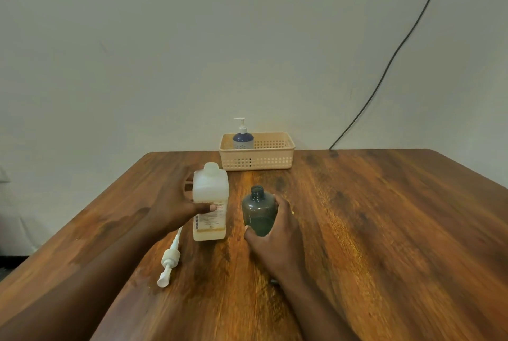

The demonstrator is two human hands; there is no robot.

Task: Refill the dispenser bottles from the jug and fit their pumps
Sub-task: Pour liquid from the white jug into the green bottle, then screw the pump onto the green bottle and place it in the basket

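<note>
A white translucent jug (pixel 210 197) with a capped top stands upright on the wooden table (pixel 371 217), a little pale liquid at its bottom. My left hand (pixel 178 203) wraps around its left side. Just to the right, a dark grey-green dispenser bottle (pixel 258 210) stands with its neck uncovered and some liquid inside, and my right hand (pixel 275 233) holds it from the right and front. A white pump (pixel 170 258) with its long tube lies flat on the table in front of the jug, below my left wrist.
A peach plastic basket (pixel 272 157) stands at the table's far edge against the wall, holding a blue dispenser bottle (pixel 243 140) with its white pump fitted. A black cable (pixel 384 71) runs down the wall to the table's back right.
</note>
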